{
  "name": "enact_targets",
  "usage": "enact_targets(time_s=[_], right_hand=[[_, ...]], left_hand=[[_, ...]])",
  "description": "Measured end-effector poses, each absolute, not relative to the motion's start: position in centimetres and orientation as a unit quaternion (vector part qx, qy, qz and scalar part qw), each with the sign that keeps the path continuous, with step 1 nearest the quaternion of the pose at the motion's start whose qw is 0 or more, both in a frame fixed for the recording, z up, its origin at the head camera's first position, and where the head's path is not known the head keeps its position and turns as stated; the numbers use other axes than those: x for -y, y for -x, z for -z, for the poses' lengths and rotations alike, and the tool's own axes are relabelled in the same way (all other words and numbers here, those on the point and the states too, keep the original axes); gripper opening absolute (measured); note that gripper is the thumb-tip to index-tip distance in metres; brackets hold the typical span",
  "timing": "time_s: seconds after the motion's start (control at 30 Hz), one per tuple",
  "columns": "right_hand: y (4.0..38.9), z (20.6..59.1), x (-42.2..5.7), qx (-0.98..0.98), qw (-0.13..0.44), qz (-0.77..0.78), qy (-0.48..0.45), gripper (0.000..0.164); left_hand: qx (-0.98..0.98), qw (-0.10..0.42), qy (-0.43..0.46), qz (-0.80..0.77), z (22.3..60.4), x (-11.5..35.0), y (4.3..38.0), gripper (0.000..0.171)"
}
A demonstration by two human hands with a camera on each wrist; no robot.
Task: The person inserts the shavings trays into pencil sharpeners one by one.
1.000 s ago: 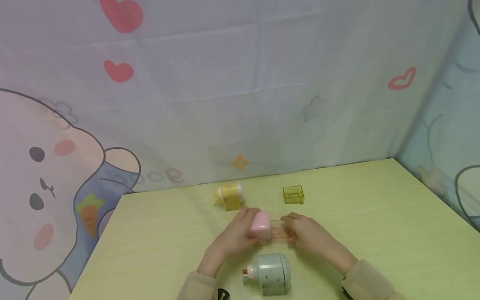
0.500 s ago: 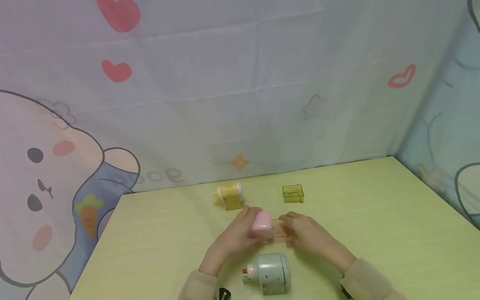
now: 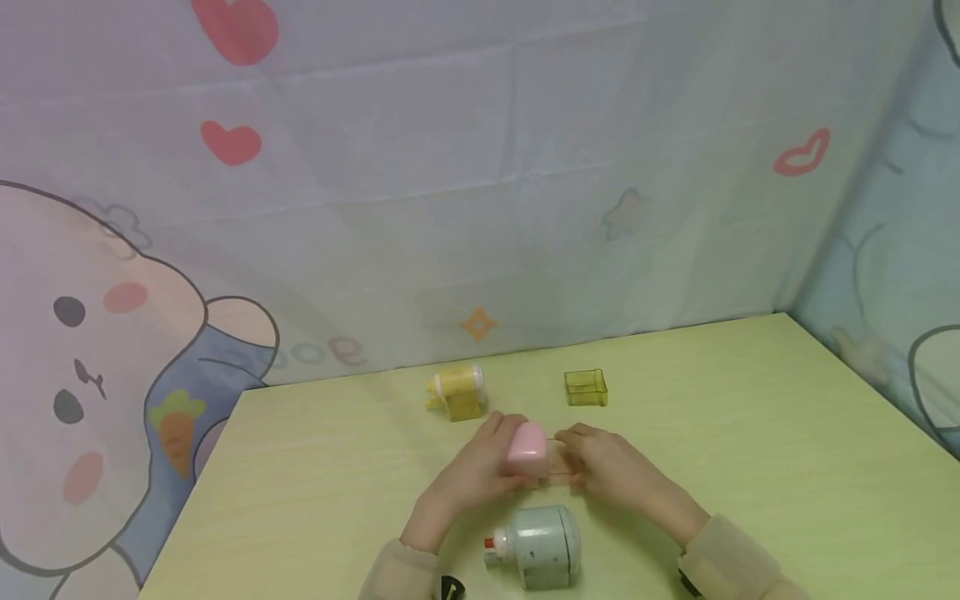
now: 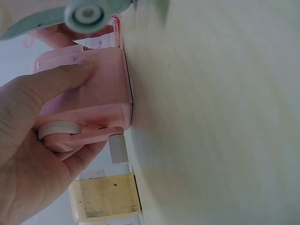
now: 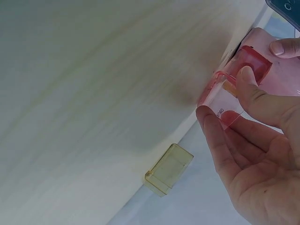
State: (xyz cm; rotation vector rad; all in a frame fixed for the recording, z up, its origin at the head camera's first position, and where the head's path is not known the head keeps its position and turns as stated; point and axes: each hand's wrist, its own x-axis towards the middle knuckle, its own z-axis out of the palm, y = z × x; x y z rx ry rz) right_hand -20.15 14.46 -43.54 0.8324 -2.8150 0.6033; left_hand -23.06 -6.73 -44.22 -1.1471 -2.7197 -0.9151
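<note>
In the head view a pink hand-crank pencil sharpener [image 3: 527, 450] lies at the table's middle, crank to the left. My left hand [image 3: 480, 467] grips its body, thumb on one side and fingers on the other; the left wrist view shows the crank [image 4: 96, 137] beside the palm. Right of it, my right hand [image 3: 611, 467] pinches a clear, pink-tinted shavings drawer [image 3: 560, 462] between thumb and fingers. The drawer is against the sharpener's red-edged opening [image 5: 255, 63]; how far it sits inside is hard to tell.
A grey-green crank sharpener [image 3: 543, 546] lies just in front of the hands. Behind them stand a yellow sharpener [image 3: 459, 390] and a loose yellow transparent drawer [image 3: 587, 388]. The pale yellow-green table [image 3: 735, 417] ends at a printed curtain [image 3: 390, 250].
My left hand and the pink sharpener have shifted slightly right, toward the right hand. Less of the clear drawer shows between them. The other sharpeners stay put.
</note>
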Motion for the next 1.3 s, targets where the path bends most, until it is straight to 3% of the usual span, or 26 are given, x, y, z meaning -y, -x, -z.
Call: enact_targets(time_s=[0.77,1.3], right_hand=[[20.3,43.7,-13.8,0.931,0.074,-0.206,-0.292,0.056],[20.6,43.6,-13.3,0.926,0.071,-0.218,-0.301,0.041]], left_hand=[[0.877,0.038,0.382,0.289,44.4,6.9,23.2,0.067],[0.881,0.034,0.383,0.274,44.4,6.7,23.3,0.067]])
